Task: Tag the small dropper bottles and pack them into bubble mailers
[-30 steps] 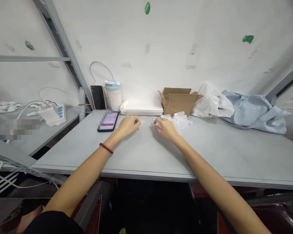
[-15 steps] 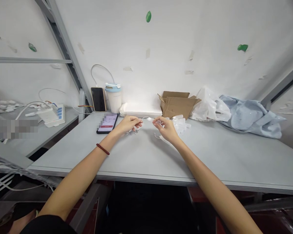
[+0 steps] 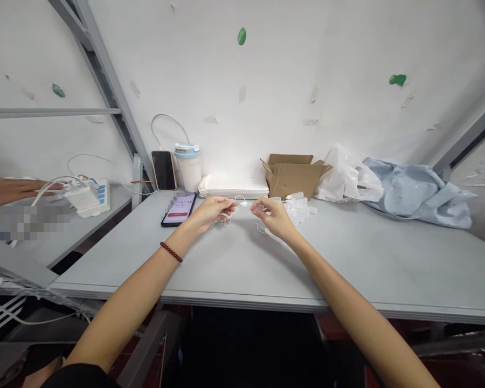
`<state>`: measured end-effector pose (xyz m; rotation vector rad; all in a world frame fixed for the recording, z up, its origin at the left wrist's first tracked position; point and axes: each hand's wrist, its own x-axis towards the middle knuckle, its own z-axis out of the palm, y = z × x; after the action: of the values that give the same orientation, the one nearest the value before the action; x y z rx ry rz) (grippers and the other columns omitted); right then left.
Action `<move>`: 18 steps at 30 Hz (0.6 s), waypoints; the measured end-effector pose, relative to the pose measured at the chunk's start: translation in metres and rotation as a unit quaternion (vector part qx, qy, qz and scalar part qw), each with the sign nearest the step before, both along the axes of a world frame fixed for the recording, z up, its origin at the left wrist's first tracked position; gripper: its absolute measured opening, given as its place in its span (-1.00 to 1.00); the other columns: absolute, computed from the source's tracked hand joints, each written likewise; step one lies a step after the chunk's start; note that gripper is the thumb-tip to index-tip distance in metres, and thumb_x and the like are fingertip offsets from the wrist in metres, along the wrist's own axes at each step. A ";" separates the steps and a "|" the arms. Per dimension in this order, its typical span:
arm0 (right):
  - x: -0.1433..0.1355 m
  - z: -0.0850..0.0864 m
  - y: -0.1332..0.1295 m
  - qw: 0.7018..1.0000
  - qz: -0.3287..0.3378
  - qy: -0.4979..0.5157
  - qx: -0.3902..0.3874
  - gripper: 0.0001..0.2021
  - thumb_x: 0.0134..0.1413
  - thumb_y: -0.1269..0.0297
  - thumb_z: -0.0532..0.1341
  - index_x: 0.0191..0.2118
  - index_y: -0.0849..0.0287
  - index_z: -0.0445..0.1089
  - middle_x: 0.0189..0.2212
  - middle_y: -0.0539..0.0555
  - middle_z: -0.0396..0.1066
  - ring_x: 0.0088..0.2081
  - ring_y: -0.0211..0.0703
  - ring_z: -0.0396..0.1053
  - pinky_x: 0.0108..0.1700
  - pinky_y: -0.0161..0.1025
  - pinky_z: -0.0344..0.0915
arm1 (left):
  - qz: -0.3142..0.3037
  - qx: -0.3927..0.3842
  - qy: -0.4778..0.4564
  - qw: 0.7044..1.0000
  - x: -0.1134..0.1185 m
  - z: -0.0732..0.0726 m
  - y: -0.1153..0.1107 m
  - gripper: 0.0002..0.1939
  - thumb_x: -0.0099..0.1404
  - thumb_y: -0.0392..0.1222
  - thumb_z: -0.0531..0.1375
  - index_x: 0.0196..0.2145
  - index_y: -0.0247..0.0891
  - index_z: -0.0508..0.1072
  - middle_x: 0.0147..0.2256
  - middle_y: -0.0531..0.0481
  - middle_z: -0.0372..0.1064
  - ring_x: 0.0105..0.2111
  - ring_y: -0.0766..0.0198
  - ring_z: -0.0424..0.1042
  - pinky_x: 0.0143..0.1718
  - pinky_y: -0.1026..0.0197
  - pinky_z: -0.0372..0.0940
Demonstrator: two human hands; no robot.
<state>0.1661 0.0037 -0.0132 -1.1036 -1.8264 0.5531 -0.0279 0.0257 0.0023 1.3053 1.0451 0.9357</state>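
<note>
My left hand point(image 3: 215, 209) is closed, fingers pinched on a thin white cable point(image 3: 240, 198) that loops up between my hands. A small white end piece point(image 3: 244, 204) on it points toward my right hand. My right hand point(image 3: 273, 214) is closed in a pinch just to the right; whatever its fingertips hold is too small to make out. Loose white cable coils point(image 3: 225, 221) hang or lie beneath my left hand. Another thin white cable point(image 3: 260, 229) shows below my right hand. Several translucent white pieces point(image 3: 301, 208) lie behind and right of that hand.
Along the wall stand an upright phone point(image 3: 164, 170), a lidded cup point(image 3: 189, 168), a white stack point(image 3: 234, 187), an open cardboard box point(image 3: 295, 178), a plastic bag point(image 3: 345, 175) and blue fabric point(image 3: 420, 191). Another phone point(image 3: 179, 210) lies flat. At left, a co-worker's hand point(image 3: 16, 189) is near a power strip point(image 3: 99, 198).
The small white end piece now sits lower and nearer my left hand, leaving a wider gap to my right fingertips. The co-worker's hand has reached further in from the left. The view has shifted slightly.
</note>
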 end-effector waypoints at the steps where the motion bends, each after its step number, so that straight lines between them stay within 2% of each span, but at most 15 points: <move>1: 0.000 0.000 0.000 1.000 0.000 0.000 -0.001 -0.91 -0.05 0.33 0.10 -0.43 0.16 0.34 -0.43 0.00 0.41 -0.35 -0.22 0.29 -0.24 -0.25 0.15 | 0.001 -0.003 -0.004 1.000 0.000 0.000 0.000 -0.77 0.12 -0.11 0.26 -0.44 -0.39 0.45 -0.46 -0.01 0.30 -0.47 0.40 0.25 -0.51 0.33 0.10; 12: 0.000 0.000 0.000 1.000 0.000 0.009 -0.006 -0.92 -0.06 0.33 0.11 -0.44 0.15 0.34 -0.46 -0.01 0.37 -0.39 -0.23 0.25 -0.29 -0.27 0.14 | -0.008 -0.003 -0.014 1.000 -0.001 -0.002 0.002 -0.76 0.09 -0.10 0.28 -0.42 -0.38 0.47 -0.44 -0.03 0.31 -0.46 0.38 0.25 -0.50 0.33 0.12; 18: 0.000 -0.001 0.001 1.000 0.005 0.020 -0.014 -0.92 -0.06 0.32 0.12 -0.43 0.15 0.34 -0.46 -0.02 0.37 -0.39 -0.24 0.24 -0.31 -0.28 0.13 | -0.008 0.002 -0.010 1.000 -0.001 0.002 -0.001 -0.76 0.09 -0.11 0.29 -0.48 -0.38 0.44 -0.45 -0.04 0.31 -0.48 0.39 0.24 -0.53 0.33 0.10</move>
<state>0.1658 0.0045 -0.0141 -1.0950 -1.7961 0.6036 -0.0285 0.0245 0.0045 1.3028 1.0161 0.9364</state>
